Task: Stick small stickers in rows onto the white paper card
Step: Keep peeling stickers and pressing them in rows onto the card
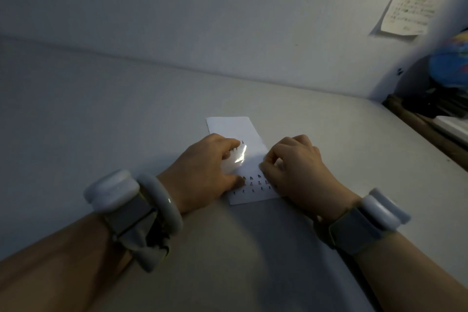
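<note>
The white paper card [235,134] lies on the surface. Left hand [202,172] grips a glossy, flimsy sticker sheet [236,159] over the card; right hand [296,167] pinches near the card's right edge, contents unclear. Stickers [255,182]: tiny, light, best lifted by an edge.

Single head-worn wide-angle view, looking forward and down, close over a pale table [329,134], wall behind

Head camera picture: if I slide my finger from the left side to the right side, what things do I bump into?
Pale bangle on the left wrist → left hand → glossy sticker sheet → right hand → white wristband on the right wrist → paper note on the wall.
</note>
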Available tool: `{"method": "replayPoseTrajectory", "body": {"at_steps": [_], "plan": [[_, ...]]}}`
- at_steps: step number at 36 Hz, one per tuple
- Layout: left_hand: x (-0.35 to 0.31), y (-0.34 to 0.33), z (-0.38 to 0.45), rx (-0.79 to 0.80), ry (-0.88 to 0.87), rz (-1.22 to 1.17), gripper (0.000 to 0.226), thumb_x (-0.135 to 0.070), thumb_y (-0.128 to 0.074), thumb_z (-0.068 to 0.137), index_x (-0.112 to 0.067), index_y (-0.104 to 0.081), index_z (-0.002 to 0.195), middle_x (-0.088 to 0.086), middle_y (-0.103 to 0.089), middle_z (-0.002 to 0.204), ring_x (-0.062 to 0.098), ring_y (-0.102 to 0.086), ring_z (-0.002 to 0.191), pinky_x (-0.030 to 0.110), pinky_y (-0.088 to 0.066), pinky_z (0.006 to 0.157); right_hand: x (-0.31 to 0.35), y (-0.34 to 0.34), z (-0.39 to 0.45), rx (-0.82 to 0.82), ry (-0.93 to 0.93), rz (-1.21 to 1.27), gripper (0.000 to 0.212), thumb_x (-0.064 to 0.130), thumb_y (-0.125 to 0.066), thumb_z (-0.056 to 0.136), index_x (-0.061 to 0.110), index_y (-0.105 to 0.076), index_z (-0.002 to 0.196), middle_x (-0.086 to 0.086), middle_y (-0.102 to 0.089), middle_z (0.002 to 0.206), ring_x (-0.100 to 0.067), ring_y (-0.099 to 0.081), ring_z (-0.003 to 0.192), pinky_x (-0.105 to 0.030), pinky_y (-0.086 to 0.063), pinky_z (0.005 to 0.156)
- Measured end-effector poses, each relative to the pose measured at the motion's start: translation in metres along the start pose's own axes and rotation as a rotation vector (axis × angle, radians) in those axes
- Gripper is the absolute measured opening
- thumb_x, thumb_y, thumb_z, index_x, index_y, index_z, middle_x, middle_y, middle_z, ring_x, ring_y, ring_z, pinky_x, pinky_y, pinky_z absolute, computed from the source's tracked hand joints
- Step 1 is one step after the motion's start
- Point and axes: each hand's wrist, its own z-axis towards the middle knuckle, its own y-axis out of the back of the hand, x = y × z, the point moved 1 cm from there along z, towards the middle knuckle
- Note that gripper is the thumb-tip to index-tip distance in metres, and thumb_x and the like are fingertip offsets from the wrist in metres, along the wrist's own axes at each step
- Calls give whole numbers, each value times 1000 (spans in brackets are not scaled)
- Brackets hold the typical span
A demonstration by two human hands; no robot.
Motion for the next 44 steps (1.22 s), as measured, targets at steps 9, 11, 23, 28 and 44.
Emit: {"method": "replayPoseTrajectory", "body": {"at_steps": [9,11,23,28,44], "plan": [[0,0,0,19,1,-6,71,-35,-70,78,-24,-36,140,-6,-45,132,5,-47,113,13,-32,90,-2,-1,6,124,-250,137,16,38,-55,86,23,-58,82,5,-47,112,-21,-30,116,-32,-22,85],[0,0,0,27,4,-6,71,-35,-69,79,-23,-35,140,-6,-44,133,5,-46,114,14,-32,90,-4,0,8,148,-318,160,19,42,-58,83,24,-55,79,5,-43,107,-21,-31,112,-33,-24,84],[0,0,-1,33,5,-8,71,-37,-69,78,-23,-37,140,-7,-45,131,1,-42,105,14,-32,89,-12,2,12,192,-419,197,19,39,-55,84,20,-56,83,1,-42,116,-24,-36,110,-37,-32,88],[0,0,-1,35,7,-10,71,-38,-69,79,-23,-36,140,-8,-45,131,0,-42,106,13,-31,90,-13,1,11,171,-416,195,20,39,-54,85,20,-56,80,2,-42,117,-21,-34,105,-35,-29,86],[1,1,-1,41,2,-11,71,-38,-69,79,-25,-36,140,-9,-44,132,-2,-40,102,13,-30,86,-23,5,10,187,-403,149,28,49,-56,84,21,-54,83,3,-39,106,-19,-34,100,-36,-31,83]]}}
